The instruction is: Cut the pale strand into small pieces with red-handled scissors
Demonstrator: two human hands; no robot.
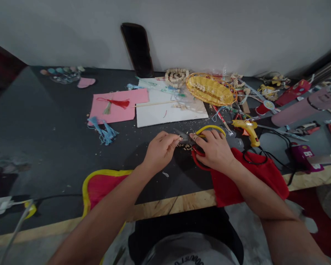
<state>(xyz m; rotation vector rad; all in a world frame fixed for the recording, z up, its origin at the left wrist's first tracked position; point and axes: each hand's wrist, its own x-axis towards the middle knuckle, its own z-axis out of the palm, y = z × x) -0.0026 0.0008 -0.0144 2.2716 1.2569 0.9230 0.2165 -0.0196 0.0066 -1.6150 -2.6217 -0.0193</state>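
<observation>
My right hand is wrapped round scissors with one yellow and one red handle. The scissor blades point left and look parted. Beside the blade tips, my left hand pinches something too small to make out. Small pale pieces lie on the dark table beneath the blades. Behind the hands is a white board with a thin stick across it. A pink sheet to its left carries a red tassel, and a blue tassel lies in front.
At the back stand a phone and a yellow woven basket. On the right are a yellow glue gun, a pink bottle and a red cloth. A yellow-edged red cloth lies near my left forearm.
</observation>
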